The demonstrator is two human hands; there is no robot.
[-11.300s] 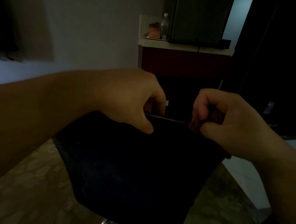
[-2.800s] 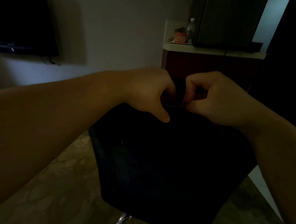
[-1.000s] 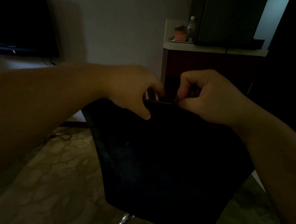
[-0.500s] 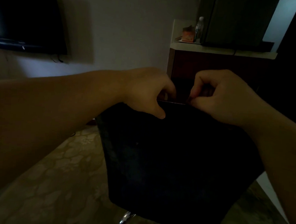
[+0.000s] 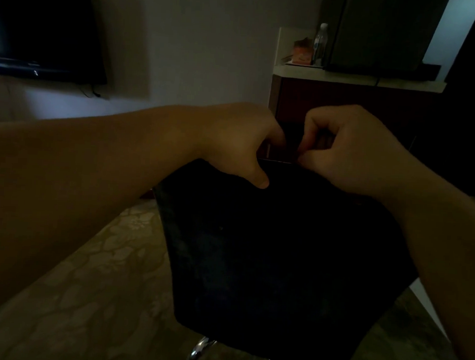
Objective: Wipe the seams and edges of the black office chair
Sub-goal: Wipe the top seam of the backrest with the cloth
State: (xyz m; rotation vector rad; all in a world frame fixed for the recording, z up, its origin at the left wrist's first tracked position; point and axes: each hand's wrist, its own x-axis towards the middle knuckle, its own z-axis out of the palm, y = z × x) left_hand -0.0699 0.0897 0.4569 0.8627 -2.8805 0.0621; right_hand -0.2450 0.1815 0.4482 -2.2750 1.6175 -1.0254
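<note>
Head view, dim room, L to R. Far left: dark wall-mounted TV (image 5: 43,26) w/ a cable hanging under its right corner. Below it, patterned floor (image 5: 92,296), marbled beige. Left forearm comes in from the left edge to the left hand (image 5: 241,144), which grips the top edge of the black office chair (image 5: 282,251): thumb pressed down on the near face of the backrest, fingers curled over the far side, tips hidden. Chair fills centre frame, backrest facing the camera; surface too dark to pick out seams. Chrome base legs (image 5: 200,351) show under its lower edge. Just right of the left hand, right hand (image 5: 350,152) sits on the same top edge, fingers curled tight w/ thumb against forefinger, pinching at the rim; can't tell if it's holding a cloth or only the edge. Hands close but apart. Behind, upper right: counter (image 5: 354,78) over a dark red cabinet, w/ an orange box (image 5: 302,55), a clear bottle (image 5: 320,43) and a big dark appliance (image 5: 376,33) on top.
</note>
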